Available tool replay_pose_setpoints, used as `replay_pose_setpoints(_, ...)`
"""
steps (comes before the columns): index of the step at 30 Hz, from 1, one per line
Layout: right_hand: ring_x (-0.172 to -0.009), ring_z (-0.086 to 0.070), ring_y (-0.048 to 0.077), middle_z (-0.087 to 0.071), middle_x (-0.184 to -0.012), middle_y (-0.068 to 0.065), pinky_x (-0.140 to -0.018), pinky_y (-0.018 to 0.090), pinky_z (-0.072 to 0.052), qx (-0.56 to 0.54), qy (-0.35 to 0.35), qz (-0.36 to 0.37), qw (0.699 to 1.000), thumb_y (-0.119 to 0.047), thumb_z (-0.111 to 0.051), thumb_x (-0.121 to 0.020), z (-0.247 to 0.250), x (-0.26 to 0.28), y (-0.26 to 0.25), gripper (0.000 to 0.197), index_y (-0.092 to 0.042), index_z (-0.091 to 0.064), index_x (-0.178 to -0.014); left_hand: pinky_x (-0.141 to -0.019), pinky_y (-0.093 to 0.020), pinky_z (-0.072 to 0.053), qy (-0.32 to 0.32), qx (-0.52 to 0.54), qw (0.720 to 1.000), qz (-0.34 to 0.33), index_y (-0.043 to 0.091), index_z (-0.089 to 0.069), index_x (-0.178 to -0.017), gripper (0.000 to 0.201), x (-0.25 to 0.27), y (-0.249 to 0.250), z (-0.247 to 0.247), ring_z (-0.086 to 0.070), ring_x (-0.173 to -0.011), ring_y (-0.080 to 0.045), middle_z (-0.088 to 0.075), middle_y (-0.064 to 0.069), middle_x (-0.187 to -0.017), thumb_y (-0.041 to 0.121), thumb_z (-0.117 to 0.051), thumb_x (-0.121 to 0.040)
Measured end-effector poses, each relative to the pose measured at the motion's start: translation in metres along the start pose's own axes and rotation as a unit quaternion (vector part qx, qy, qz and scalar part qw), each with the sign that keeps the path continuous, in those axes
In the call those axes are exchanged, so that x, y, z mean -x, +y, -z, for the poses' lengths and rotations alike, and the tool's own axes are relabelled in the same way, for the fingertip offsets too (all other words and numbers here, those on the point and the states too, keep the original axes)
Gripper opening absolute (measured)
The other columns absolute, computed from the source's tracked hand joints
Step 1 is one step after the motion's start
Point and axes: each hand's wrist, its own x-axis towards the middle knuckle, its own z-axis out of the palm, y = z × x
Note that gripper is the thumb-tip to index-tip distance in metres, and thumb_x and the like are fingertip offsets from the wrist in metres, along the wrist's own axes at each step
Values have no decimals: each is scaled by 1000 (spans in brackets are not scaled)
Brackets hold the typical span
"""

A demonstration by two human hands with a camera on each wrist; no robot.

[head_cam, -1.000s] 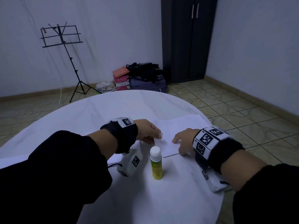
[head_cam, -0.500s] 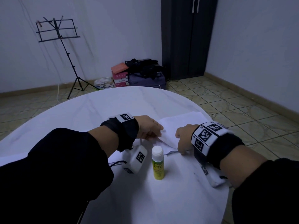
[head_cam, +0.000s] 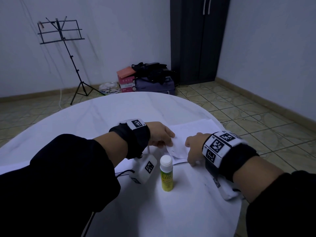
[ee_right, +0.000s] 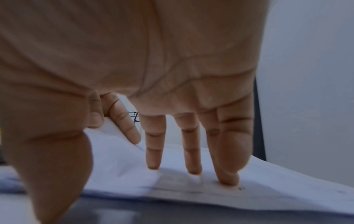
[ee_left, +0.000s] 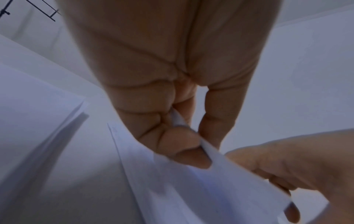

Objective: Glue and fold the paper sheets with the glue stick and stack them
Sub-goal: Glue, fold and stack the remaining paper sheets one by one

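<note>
A white paper sheet (head_cam: 193, 128) lies on the round white table (head_cam: 95, 117). My left hand (head_cam: 171, 142) pinches the sheet's near-left corner between thumb and fingers (ee_left: 184, 141) and holds it curled up off the table. My right hand (head_cam: 192, 151) rests on the same sheet (ee_right: 268, 189) with straight fingers (ee_right: 192, 159) pressing down, its thumb by the near edge. The glue stick (head_cam: 166, 173), yellow-green with a white cap on, stands upright just in front of both hands, untouched.
More white sheets (ee_left: 28, 121) lie to the left of my left hand, with another sheet edge (head_cam: 10, 166) at the table's left. The table's right edge (head_cam: 222, 127) runs close past the sheet. A music stand (head_cam: 63, 36), boxes and a dark wardrobe stand beyond.
My left hand has lifted the sheet's near-left corner from flat on the table and curled it upward. My right hand has stayed pressing on the sheet.
</note>
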Motion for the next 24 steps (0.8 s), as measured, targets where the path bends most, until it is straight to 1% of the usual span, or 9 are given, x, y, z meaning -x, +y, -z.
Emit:
replay_pose_setpoints(3, -108, -58, 24, -54, -126, 8, -79, 28, -46, -2, -4, -2, 1000, -27, -71, -74, 0, 0, 1, 62, -18, -50, -132, -45, -15, -45, 3, -29, 1000, -6, 12, -59, -123, 44, 1, 3, -1, -48, -58, -11, -58, -6, -88, -9, -61, -84)
replay_pose_setpoints(5, -108, -57, 24, -53, -127, 8, -80, 29, -47, -3, -9, -2, 1000, -28, -72, -73, 1, 0, 2, 64, -19, -49, -132, -50, -18, -44, -2, -54, 998, -11, 13, -57, -128, 47, 1, 6, -2, -52, -63, -12, -61, -4, -88, -7, -58, -85)
replay_pose_setpoints(8, -107, -57, 24, -52, -127, 7, -80, 30, -48, -11, -15, -2, 1000, -28, -73, -72, 3, -1, 3, 66, -20, -49, -132, -77, -26, -52, -28, -52, 998, -15, 11, -57, -128, 45, 2, 8, -5, -59, -99, -22, -61, -10, -120, -5, -56, -86)
replay_pose_setpoints(10, -107, -57, 24, -52, -127, 7, -80, 29, -48, -16, -16, -3, 1000, -28, -73, -72, 3, -1, 3, 65, -20, -49, -132, -91, -32, -51, -39, -2, 999, -14, 8, -57, -126, 42, 2, 7, -7, -57, -112, -27, -57, -15, -128, -6, -58, -87)
replay_pose_setpoints(12, -107, -58, 23, -52, -126, 7, -82, 29, -49, -15, -12, 2, 1000, -29, -73, -72, 3, -1, 3, 65, -20, -49, -132, -83, -29, -55, -44, 49, 998, -11, 4, -55, -126, 43, 0, 4, -7, -60, -105, -27, -60, -16, -122, -10, -58, -86)
replay_pose_setpoints(15, -109, -56, 23, -52, -128, 5, -79, 28, -45, -15, -10, 10, 1000, -33, -73, -73, 2, 0, 7, 65, -22, -50, -132, -66, -29, -58, -48, 105, 993, -2, 2, -57, -117, 39, -4, -3, -3, -64, -83, -25, -63, -15, -100, -18, -55, -84)
replay_pose_setpoints(18, -118, -50, 21, -47, -133, 2, -83, 28, -37, -31, -4, 21, 999, -58, -70, -71, 1, 1, 11, 77, -25, -44, -136, -56, -27, -59, -52, 129, 990, 3, 4, -58, -97, 25, -4, -5, 0, -65, -68, -20, -64, -12, -84, -18, -52, -85)
replay_pose_setpoints(20, -119, -49, 22, -48, -134, 4, -86, 29, -36, -31, 9, 25, 999, -71, -61, -71, 0, 2, 11, 82, -24, -44, -136, -51, -22, -56, -64, 123, 990, 5, 4, -59, -91, 20, -3, -3, 2, -66, -60, -16, -67, -7, -73, -14, -50, -88)
replay_pose_setpoints(24, -117, -51, 21, -52, -131, 5, -83, 28, -35, -18, 19, 35, 999, -73, -51, -77, 2, 0, 11, 76, -22, -46, -133, -47, -15, -51, -72, 121, 990, 17, 5, -60, -88, 17, -1, -2, 6, -64, -51, -10, -68, -3, -62, -9, -50, -90)
